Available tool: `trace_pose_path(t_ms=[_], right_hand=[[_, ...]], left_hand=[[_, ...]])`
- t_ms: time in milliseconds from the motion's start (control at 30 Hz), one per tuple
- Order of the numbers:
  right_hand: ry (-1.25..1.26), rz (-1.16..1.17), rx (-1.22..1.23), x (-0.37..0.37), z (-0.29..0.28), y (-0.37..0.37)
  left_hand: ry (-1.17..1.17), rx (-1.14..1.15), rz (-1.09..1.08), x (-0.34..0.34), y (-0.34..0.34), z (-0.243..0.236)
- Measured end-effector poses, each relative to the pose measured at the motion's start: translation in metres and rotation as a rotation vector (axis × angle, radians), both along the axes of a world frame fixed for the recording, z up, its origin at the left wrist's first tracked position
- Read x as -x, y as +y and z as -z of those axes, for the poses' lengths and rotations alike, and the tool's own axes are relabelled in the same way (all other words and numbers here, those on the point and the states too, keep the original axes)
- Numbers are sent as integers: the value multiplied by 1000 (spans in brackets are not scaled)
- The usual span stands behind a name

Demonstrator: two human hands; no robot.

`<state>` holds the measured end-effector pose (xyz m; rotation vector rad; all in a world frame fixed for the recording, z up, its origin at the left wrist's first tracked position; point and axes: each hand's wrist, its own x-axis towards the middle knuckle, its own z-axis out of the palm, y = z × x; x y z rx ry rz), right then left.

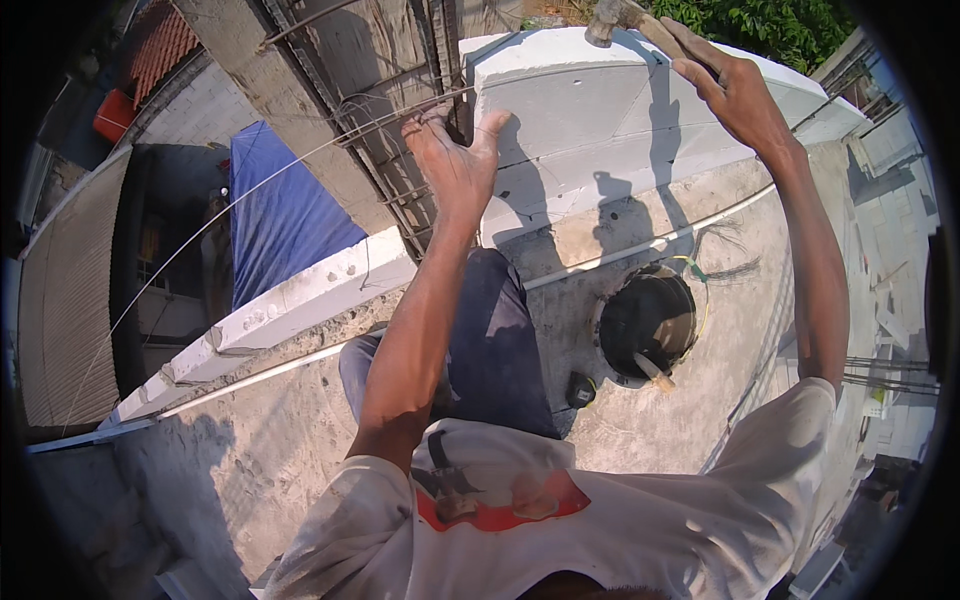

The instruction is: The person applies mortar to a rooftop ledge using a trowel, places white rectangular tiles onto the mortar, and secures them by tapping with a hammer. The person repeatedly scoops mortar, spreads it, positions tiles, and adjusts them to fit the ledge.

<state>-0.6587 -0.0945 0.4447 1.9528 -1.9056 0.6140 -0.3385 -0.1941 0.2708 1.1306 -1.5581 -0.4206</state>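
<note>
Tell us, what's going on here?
A person in a pale shirt holds a hammer up in the right hand, near a white block wall. The left hand is up at the steel rods by the wall's end; its exact grip is unclear. A dark bucket stands on the concrete below.

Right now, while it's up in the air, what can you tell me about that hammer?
The hammer has a dull grey, metal-looking head with a blunt, rounded face pointing downward in the picture. Its brown handle looks like wood and slants down to the right into the person's right hand, which grips it. The upper edge of the picture cuts off part of the head. It is raised, seen against the top of the white wall; only the hand visibly touches it.
</note>
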Motion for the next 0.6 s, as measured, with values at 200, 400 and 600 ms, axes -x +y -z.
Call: trace_pose_path(t_ms=[200,400,600], right_hand=[[-26,11,11,-4,4,1],[-61,71,8,-3,4,4],[-141,143,-14,-13,-2,9]], left_hand=[[-81,68,-83,3,-9,9],[-17,42,-46,0,-3,4],[-73,86,-77,-3,-6,10]])
